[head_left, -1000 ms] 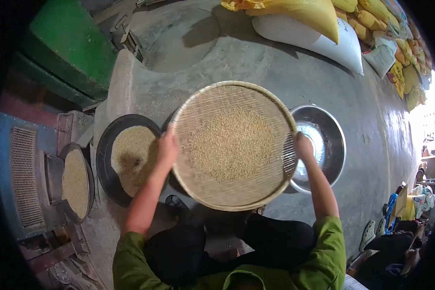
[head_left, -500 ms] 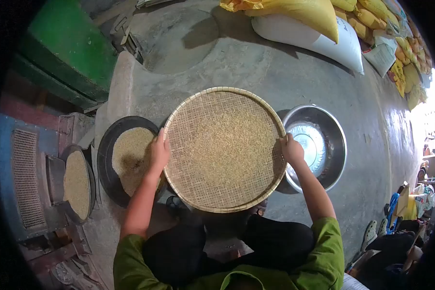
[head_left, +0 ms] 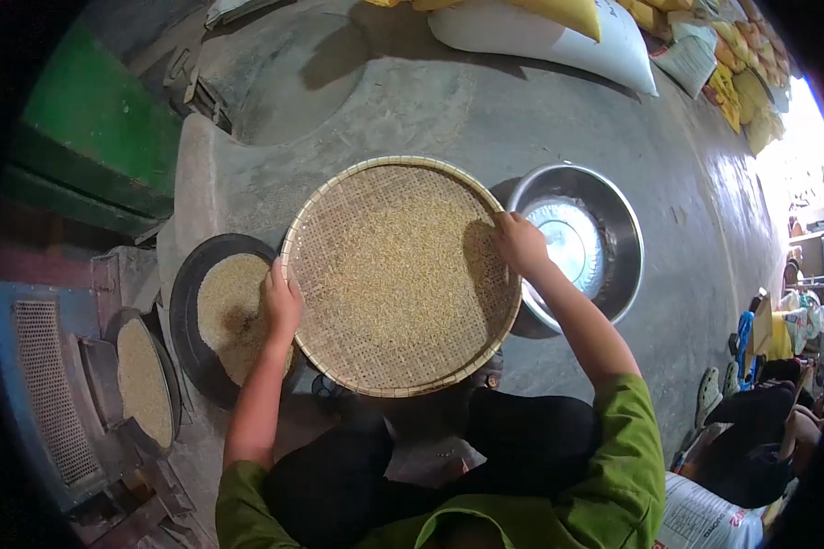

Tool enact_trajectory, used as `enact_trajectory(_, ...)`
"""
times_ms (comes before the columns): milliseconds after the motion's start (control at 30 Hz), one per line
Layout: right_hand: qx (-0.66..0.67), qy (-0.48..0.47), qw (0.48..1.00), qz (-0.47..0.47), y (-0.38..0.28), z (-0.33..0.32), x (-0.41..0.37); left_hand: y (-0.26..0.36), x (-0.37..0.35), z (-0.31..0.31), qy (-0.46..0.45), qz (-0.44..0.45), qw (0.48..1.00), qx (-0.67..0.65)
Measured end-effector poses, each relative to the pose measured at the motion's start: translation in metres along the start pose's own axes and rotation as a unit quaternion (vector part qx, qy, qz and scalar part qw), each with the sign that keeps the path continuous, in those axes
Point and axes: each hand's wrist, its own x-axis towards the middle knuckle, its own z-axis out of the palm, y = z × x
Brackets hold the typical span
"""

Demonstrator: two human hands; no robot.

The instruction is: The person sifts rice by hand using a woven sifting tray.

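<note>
A round woven tray [head_left: 339,343] with a pale rim hangs above the floor between my knees and the wall side, grain [head_left: 398,265] spread over its middle. My left hand [head_left: 282,300] grips its left rim, fingers closed. On the upper right rim my right hand [head_left: 520,243] is closed, with the fingertips over the edge. A dark pan [head_left: 185,316] of grain with a darker patch stands left of the tray, partly behind my left hand. To the right, a shiny metal basin [head_left: 624,247] sits on the floor, partly behind my right forearm.
Farther left are another grain-filled pan [head_left: 145,380], a perforated metal panel [head_left: 55,389] and a green machine [head_left: 101,133]. White and yellow sacks [head_left: 549,38] lie at the top right. Sandals [head_left: 709,393], a printed sack [head_left: 705,517] and a seated person [head_left: 750,439] are at the lower right.
The tray has shifted slightly left and tilted. My right hand has moved up along its rim, and the grain has spread differently. The surroundings have shifted with the camera view.
</note>
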Motion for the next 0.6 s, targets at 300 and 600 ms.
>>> enact_trajectory(300, 0.017, -0.122, 0.989, 0.086, -0.011, 0.021, 0.025, -0.006, -0.002, 0.005, 0.017, 0.021, 1.0, -0.013)
enact_trajectory(600, 0.009, -0.128, 0.987, 0.092, -0.012, 0.026, 0.013, -0.002, -0.001, 0.006, 0.011, -0.007, 0.999, -0.036)
